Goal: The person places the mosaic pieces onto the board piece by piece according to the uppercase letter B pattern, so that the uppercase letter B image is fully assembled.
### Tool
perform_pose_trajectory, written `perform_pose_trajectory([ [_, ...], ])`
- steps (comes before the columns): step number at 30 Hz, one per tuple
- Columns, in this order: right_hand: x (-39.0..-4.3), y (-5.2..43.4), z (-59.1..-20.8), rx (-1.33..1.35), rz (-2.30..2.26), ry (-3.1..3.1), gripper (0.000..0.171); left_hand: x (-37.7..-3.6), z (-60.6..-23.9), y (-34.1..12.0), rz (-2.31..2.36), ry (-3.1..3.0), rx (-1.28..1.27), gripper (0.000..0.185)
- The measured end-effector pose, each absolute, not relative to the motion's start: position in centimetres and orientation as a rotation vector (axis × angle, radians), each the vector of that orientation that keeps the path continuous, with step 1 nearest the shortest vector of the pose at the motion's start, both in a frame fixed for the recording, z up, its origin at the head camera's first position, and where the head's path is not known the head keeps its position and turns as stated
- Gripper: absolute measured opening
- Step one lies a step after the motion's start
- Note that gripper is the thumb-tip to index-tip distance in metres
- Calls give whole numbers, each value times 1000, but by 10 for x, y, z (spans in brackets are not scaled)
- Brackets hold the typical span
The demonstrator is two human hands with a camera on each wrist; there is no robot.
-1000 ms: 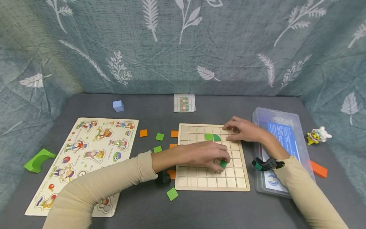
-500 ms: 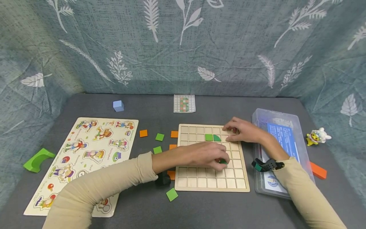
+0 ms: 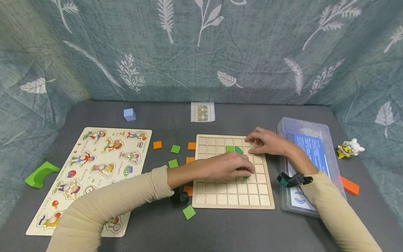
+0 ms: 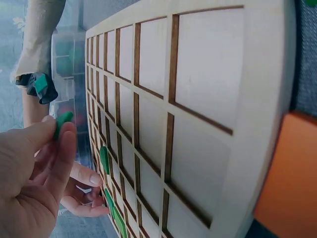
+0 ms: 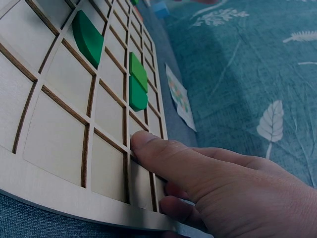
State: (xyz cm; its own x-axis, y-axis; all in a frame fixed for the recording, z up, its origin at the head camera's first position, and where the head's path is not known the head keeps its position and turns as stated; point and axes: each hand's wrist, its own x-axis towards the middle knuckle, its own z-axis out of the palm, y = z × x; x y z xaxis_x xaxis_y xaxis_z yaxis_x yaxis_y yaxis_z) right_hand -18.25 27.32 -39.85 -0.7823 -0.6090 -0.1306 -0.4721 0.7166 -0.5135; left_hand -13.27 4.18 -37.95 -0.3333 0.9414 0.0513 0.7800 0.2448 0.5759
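Note:
My left hand [image 3: 226, 166] is over the middle of the wooden grid board [image 3: 233, 202]. It pinches a small green tile [image 4: 62, 124] between thumb and finger, above the board's surface. My right hand [image 3: 267, 141] grips the board near its far right corner; in the right wrist view the thumb lies on the grid and the other fingers bend at the edge. A light green square [image 5: 138, 72] and a dark green quarter-circle [image 5: 137, 94] sit side by side in cells. Another dark green curved tile [image 5: 89, 39] lies on the grid, closer to me.
Left of the board lie several orange tiles [image 3: 157, 145] and green tiles [image 3: 189, 212]. A picture puzzle board [image 3: 100, 150] is farther left, a plastic case [image 3: 284, 131] to the right. Behind are a pattern card [image 3: 203, 112] and a blue cube [image 3: 129, 114].
My left hand has shifted slightly and turned over the same part of the board, with less green showing beneath its fingers in the head view. The right hand has stayed in place.

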Motion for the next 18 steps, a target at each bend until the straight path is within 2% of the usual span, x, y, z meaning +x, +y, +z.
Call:
perform_pose_trajectory([
  [11, -185, 274, -394, -835, -678, 2621, 39, -131, -380, 42, 701, 2316, 1466, 6],
  [18, -183, 273, -396, -835, -675, 2614, 39, -127, -388, 46, 669, 2344, 1461, 4],
])
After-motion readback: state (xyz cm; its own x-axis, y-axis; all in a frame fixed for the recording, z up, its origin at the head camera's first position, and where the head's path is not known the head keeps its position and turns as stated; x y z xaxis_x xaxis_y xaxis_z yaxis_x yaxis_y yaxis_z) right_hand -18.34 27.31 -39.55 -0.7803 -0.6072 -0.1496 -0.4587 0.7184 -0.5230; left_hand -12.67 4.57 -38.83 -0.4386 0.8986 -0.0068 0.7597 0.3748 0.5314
